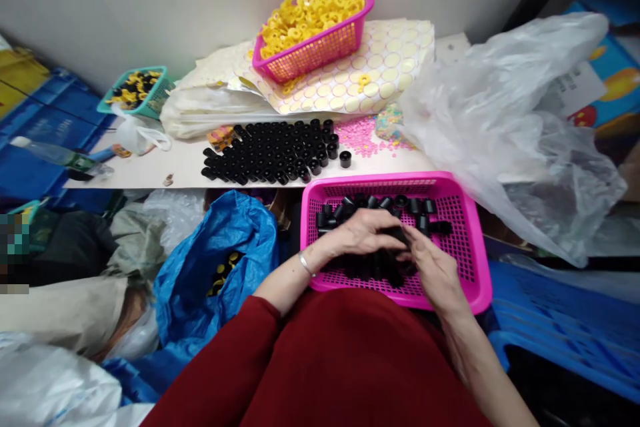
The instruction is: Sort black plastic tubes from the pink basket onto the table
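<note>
Both hands are over a pink plastic basket (475, 247) that holds loose short black cylinders (428, 207), like caps. My left hand (364, 232) reaches in from the left, its fingers curved around dark pieces. From the right, my right hand (436, 268) meets it, fingers bent and thumb close to the left fingertips. Something black shows between the two hands, apparently one or more of the same cylinders; the fingers partly hide it. On the white table (187, 170) behind the basket, many more black cylinders (280, 152) stand close together in rows.
A pink basket heaped with yellow ring-like pieces (310, 17) sits on sticker sheets (400, 47) at the back. Small pink bits (363, 135) lie near a clear plastic bag (500, 93). A green basket (159, 101) is back left; an open blue sack (200, 287) stands below.
</note>
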`<state>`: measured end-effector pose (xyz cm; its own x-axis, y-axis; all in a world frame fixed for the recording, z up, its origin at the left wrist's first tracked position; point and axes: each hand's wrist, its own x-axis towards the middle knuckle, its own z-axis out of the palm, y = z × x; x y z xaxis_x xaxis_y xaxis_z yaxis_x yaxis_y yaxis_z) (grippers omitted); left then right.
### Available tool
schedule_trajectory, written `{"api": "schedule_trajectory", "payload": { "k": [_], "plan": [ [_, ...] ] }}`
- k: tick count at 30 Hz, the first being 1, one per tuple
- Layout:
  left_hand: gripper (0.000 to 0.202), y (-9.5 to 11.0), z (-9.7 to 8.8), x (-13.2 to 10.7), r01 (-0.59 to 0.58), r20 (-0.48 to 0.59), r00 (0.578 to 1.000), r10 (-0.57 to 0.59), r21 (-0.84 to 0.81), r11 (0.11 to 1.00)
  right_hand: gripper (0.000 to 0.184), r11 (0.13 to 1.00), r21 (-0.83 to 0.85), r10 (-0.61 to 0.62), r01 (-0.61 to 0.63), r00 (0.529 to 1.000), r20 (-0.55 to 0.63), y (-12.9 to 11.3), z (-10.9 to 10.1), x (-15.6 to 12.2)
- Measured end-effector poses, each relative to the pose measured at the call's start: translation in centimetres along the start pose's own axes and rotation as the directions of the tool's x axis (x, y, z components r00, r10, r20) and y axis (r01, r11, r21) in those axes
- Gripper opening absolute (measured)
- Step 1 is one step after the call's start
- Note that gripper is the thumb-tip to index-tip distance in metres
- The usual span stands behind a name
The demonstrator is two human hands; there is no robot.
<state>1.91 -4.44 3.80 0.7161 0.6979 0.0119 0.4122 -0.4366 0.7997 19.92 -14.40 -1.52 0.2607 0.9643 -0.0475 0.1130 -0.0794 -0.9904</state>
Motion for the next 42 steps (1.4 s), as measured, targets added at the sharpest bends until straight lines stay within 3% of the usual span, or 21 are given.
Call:
{"api": "schedule_trajectory", "payload": {
  "k": [2, 3, 6, 8, 11, 15, 18, 21, 24, 27, 29, 31, 32, 34, 35, 37, 39, 42],
  "plan": [
    [0.015, -1.4, -1.8, 0.3, 0.061, -0.243, 0.97, -0.02, 0.165, 0.984, 0.058, 0.993, -0.119, -0.004, -0.001, 0.999, -0.04, 0.4, -0.9, 0.8],
    [0.014, -2.4, -2.7, 0.6, 0.14, -0.391, 0.92, -0.035, 0.243, 0.96, 0.057, 0.978, -0.207, -0.026, 0.007, 0.995, -0.093, 0.7, -1.5, 1.1],
    [0.017, -5.3, -5.5, 1.5, 0.283, -0.57, 0.819, -0.065, 0.304, 0.91, 0.043, 0.882, -0.469, -0.145, 0.055, 0.977, -0.157, 2.0, -2.9, 2.0],
    [0.018, -6.6, -6.7, 1.9, 0.37, -0.608, 0.791, -0.06, 0.398, 0.839, 0.032, 0.787, -0.608, -0.2, 0.105, 0.975, -0.091, 2.2, -3.0, 2.3],
    [0.015, -7.0, -7.4, 2.2, 0.442, -0.571, 0.818, -0.073, 0.542, 0.715, 0.023, 0.612, -0.777, -0.211, 0.15, 0.977, 0.022, 1.0, -2.2, 3.0],
    [0.018, -6.6, -7.0, 2.7, 0.465, -0.525, 0.844, -0.109, 0.614, 0.638, 0.023, 0.415, -0.908, -0.018, 0.051, 0.999, 0.048, -1.0, -0.9, 4.5],
    [0.022, -6.7, -7.1, 3.0, 0.478, -0.53, 0.838, -0.132, 0.593, 0.648, 0.021, 0.416, -0.909, 0.128, 0.003, 0.99, 0.062, -0.6, -1.0, 5.3],
    [0.029, -6.5, -7.5, 2.9, 0.48, -0.541, 0.825, -0.162, 0.521, 0.705, 0.01, 0.567, -0.824, 0.103, -0.012, 0.993, 0.057, 0.9, -1.7, 5.0],
    [0.028, -5.2, -7.1, 2.7, 0.4, -0.56, 0.814, -0.154, 0.349, 0.848, 0.003, 0.806, -0.592, 0.002, -0.033, 0.999, -0.053, 1.6, -2.4, 3.7],
    [0.013, -2.8, -4.4, 2.9, 0.222, -0.426, 0.891, -0.16, 0.099, 0.97, 0.018, 0.985, -0.156, 0.046, -0.069, 0.988, -0.146, 1.1, -2.6, 2.3],
    [0.009, -1.1, -1.4, 3.3, 0.149, -0.252, 0.956, -0.152, -0.033, 0.988, 0.027, 0.983, 0.163, 0.105, -0.082, 0.985, -0.14, 0.5, -2.7, 1.7],
    [0.006, 0.1, 1.8, 3.6, 0.16, -0.063, 0.982, -0.178, -0.226, 0.961, 0.03, 0.917, 0.388, 0.143, -0.094, 0.985, -0.099, -0.1, -2.8, 1.4],
    [0.011, 0.5, 3.2, 3.6, 0.206, 0.048, 0.978, -0.203, -0.385, 0.9, 0.031, 0.885, 0.453, 0.154, -0.106, 0.985, -0.071, -0.3, -2.9, 1.3],
    [0.023, 0.9, 5.4, 3.6, 0.313, 0.224, 0.95, -0.219, -0.66, 0.683, 0.03, 0.852, 0.506, 0.172, -0.13, 0.984, -0.036, -0.5, -3.1, 1.3],
    [0.028, 1.0, 6.2, 3.6, 0.348, 0.271, 0.937, -0.218, -0.744, 0.57, 0.03, 0.851, 0.509, 0.178, -0.129, 0.983, -0.049, -0.5, -3.2, 1.2],
    [0.033, 0.9, 7.1, 3.5, 0.356, 0.281, 0.933, -0.226, -0.812, 0.463, 0.032, 0.865, 0.49, 0.187, -0.108, 0.976, -0.113, -0.3, -3.2, 1.1],
    [0.034, 0.6, 7.4, 3.4, 0.34, 0.256, 0.938, -0.232, -0.809, 0.48, 0.035, 0.878, 0.465, 0.205, -0.112, 0.966, -0.155, -0.1, -2.8, 0.8],
    [0.036, 0.1, 7.3, 3.5, 0.311, 0.222, 0.95, -0.218, -0.698, 0.645, 0.041, 0.883, 0.435, 0.247, -0.175, 0.962, -0.114, 0.6, -2.0, 0.3]
  ]
}}
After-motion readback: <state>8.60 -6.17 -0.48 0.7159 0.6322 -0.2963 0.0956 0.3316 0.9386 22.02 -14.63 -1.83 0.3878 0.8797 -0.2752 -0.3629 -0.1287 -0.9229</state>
